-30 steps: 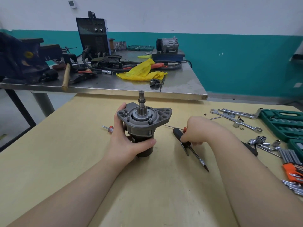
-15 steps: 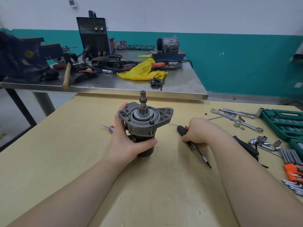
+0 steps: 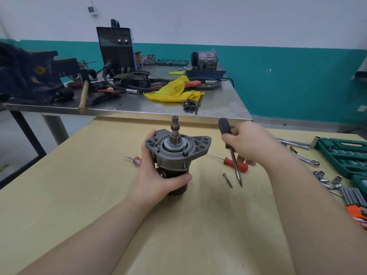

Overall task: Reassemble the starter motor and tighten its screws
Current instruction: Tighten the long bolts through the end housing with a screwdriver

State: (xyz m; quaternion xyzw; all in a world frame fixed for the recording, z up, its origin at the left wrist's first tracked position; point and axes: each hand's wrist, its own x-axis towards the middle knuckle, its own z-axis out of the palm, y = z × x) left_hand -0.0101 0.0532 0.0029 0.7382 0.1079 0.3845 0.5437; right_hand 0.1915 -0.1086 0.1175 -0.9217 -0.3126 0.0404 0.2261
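Starter motor: the grey cast-metal starter motor with a dark cylindrical body point(image 3: 174, 161) stands upright on the pale wooden worktop point(image 3: 79, 195); its pinion shaft points straight up, so its long axis is vertical

Left hand: the left hand point(image 3: 156, 175) grips the motor's dark body from its left side; thumb curled across the front low down, fingers wrapped round the far side behind the flange; it steadies the motor where it stands

Right hand: the right hand point(image 3: 248, 143) holds a black-handled screwdriver with a long steel shaft point(image 3: 232, 151); its fingers are curled round the handle; the handle's butt sticks up above the hand and the tip points down toward the worktop without clearly touching it

Key relation: the screwdriver hangs just to the right of the motor, apart from it, its shaft near parallel to the motor's axis; a socket-head screw point(image 3: 185, 152) sits in the flange face on the side nearest that hand; judged from this, the tip must rise above the flange and travel left to meet it

Loose bolt: a long thin steel bolt point(image 3: 227, 180) lies flat on the worktop just beside the screwdriver tip, between motor and right hand; the right hand is nearer

Other tool: a red-handled screwdriver point(image 3: 235, 164) lies flat under the right hand
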